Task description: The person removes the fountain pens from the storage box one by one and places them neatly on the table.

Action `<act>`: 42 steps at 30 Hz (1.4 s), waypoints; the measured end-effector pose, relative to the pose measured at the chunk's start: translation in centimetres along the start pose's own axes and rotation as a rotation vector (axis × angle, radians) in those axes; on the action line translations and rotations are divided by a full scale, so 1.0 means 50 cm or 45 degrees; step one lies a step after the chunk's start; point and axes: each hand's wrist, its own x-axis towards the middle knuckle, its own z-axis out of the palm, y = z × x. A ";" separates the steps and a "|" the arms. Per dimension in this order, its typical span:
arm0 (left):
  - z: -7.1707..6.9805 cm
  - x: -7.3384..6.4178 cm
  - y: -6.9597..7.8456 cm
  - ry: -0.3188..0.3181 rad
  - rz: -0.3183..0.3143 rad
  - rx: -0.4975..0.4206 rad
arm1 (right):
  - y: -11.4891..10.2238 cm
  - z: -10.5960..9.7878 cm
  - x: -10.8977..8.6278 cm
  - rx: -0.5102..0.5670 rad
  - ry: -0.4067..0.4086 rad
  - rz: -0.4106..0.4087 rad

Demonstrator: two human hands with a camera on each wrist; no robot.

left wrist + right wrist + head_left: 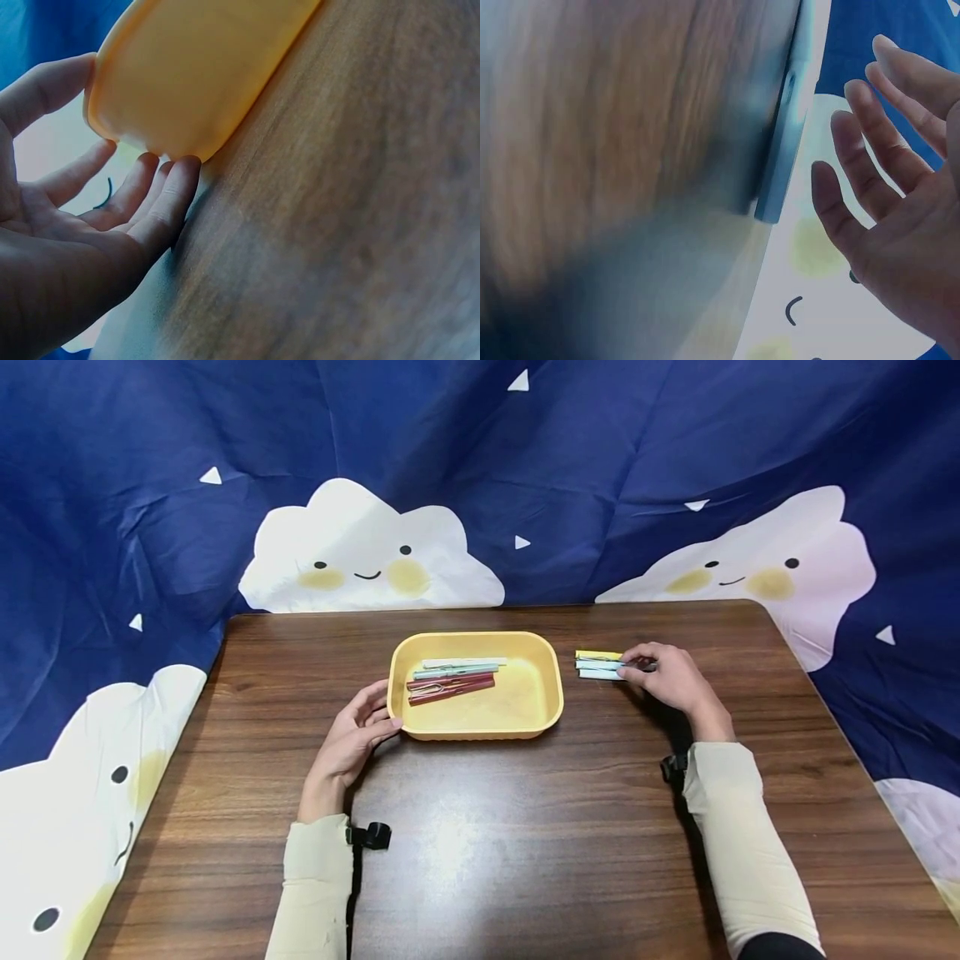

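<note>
My left hand (352,735) is at the left end of a yellow plastic box (480,727). Its thumb rests at the rim and the fairly straight fingertips touch the end wall, as the left wrist view shows. Inside lie a white pen (461,663), a pale green pen (456,672) and dark red pens (450,690). My right hand (671,677) hovers at the right ends of a small row, a yellow pen (597,655) and light blue pens (598,675). In the right wrist view its fingers are spread loosely beside a blue-looking pen (780,157), apart from it.
Box and pens stand on a dark wood-grain table (480,827). Behind and beside it hangs a blue cloth (555,460) printed with smiling clouds. Each wrist wears a black camera strap, and light sleeves cover the forearms.
</note>
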 end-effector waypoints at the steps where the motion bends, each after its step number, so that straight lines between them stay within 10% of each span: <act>1: 0.001 0.000 0.000 -0.001 0.000 0.001 | -0.003 0.001 -0.001 0.007 0.007 -0.002; 42: -0.001 -0.002 -0.004 -0.015 0.036 0.013 | -0.174 0.036 0.013 0.205 0.036 -0.213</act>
